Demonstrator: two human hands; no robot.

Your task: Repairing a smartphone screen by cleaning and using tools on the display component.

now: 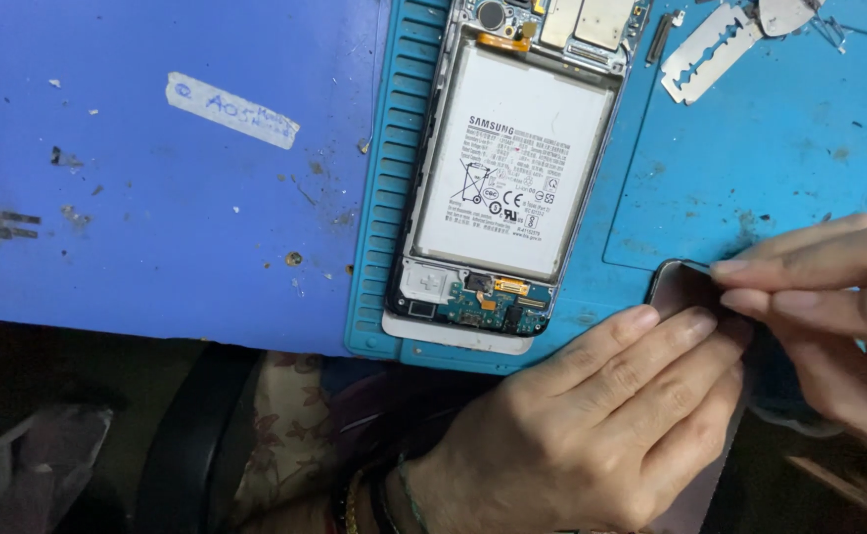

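Note:
An opened phone [507, 168] lies back-up on a teal work mat [750, 148], its white battery and lower circuit board exposed. At the lower right both hands hold a dark thin back cover [679, 289]. My left hand [592, 415] lies over the cover with its fingers pressed flat on it. My right hand [829, 297] comes in from the right edge and pinches the cover's upper corner with its fingertips. Most of the cover is hidden under the hands.
A razor blade [707, 49] and small metal parts lie on the mat at the top right. A blue table [156, 198] with a white tape strip [231, 110] extends left. The table's front edge runs along the lower half, with a dark chair arm [191, 435] below it.

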